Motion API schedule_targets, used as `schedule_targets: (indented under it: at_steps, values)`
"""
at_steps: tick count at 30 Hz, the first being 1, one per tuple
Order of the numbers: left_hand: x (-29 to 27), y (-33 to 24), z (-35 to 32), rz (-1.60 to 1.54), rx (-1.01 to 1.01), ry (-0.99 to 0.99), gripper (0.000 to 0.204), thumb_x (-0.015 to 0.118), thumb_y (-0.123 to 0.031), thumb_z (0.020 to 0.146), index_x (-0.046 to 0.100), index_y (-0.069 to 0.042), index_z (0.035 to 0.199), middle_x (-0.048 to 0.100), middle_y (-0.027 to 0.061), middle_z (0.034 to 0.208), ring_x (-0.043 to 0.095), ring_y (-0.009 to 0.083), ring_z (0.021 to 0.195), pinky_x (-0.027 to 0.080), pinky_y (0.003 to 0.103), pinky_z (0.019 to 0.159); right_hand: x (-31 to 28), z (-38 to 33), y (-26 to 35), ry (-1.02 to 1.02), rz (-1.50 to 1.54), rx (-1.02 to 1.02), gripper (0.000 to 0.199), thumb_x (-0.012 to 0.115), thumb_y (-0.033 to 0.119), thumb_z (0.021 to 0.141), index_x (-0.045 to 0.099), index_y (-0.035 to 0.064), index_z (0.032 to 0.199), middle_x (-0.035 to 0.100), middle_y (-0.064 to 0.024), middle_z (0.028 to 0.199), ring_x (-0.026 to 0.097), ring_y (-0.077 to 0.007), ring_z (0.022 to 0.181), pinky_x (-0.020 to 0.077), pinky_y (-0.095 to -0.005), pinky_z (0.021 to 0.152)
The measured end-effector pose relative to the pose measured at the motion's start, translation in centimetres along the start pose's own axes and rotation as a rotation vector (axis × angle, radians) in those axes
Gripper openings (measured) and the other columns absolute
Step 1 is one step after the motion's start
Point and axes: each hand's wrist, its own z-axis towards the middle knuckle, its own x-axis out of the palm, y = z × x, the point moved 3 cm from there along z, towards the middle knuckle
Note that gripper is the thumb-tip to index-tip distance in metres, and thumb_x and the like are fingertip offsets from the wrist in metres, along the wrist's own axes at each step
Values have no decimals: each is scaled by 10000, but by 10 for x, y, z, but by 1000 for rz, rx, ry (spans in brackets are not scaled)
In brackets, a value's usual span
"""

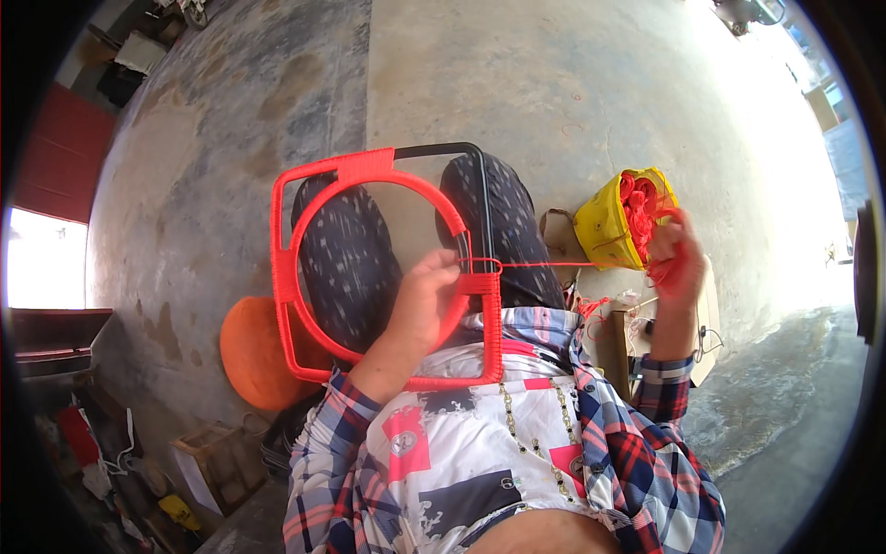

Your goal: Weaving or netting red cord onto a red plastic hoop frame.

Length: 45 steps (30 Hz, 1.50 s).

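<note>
A square metal frame with a round inner ring [285, 231] lies across my lap. Red cord wraps most of it; the top right corner and right side show bare black metal [481, 185]. My left hand [429, 291] is closed on the right part of the ring, next to the wrapped joint. From a loop at that joint, a strand of red cord [554, 265] runs taut to the right. My right hand [676, 258], raised at the right, is closed on the cord, with more red cord bunched about its fingers, which are partly blurred.
Just beyond my right hand stands a yellow bucket [600, 222] full of red cord bundles [637, 198]. An orange round object [254, 355] sits at my left, near a wooden box [217, 462]. Cardboard [706, 323] and cord scraps lie by my right forearm on the concrete floor [517, 83].
</note>
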Motion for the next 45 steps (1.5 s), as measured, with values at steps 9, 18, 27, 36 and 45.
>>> schedule_targets:
  at_steps: [9, 18, 27, 36, 45]
  values:
    - [-13, 9, -2, 245, 50, -16, 79, 600, -45, 874, 564, -16, 939, 628, 71, 885, 597, 131, 724, 490, 257, 662, 131, -35, -115, 332, -489, 392, 113, 559, 60, 920, 491, 45, 1008, 524, 6, 708, 462, -50, 571, 367, -193, 505]
    - [-20, 10, 2, 187, 22, -81, 138, 596, -80, 887, 535, -34, 1002, 645, 62, 912, 621, 132, 759, 518, 285, 657, 81, -7, -44, 203, -432, 282, 108, 511, 95, 924, 564, 55, 1011, 499, 28, 635, 402, -49, 474, 294, -197, 416]
    - [-22, 9, 10, -38, -22, -77, 165, 467, -104, 922, 526, -28, 1055, 631, 69, 978, 627, 182, 846, 510, 332, 779, 37, -19, -19, -114, -354, 101, 118, 556, 126, 901, 606, 63, 987, 601, -18, 875, 534, -72, 652, 436, -227, 551]
    - [-18, 15, 8, -55, -272, 31, 265, 444, -45, 866, 556, 11, 1100, 632, 123, 1034, 625, 242, 954, 509, 368, 841, 134, -32, -121, 592, -1057, 109, 564, 622, 28, 775, 444, 16, 1310, 650, -160, 841, 653, -250, 760, 500, -327, 711]
    - [-12, 1, -3, 193, 303, -223, 139, 470, -165, 968, 544, -60, 916, 541, 10, 742, 475, 97, 611, 406, 236, 565, 165, -15, -109, 550, -1125, -456, 465, 766, 88, 694, 594, 89, 1126, 598, -81, 1068, 584, -259, 861, 486, -334, 773]
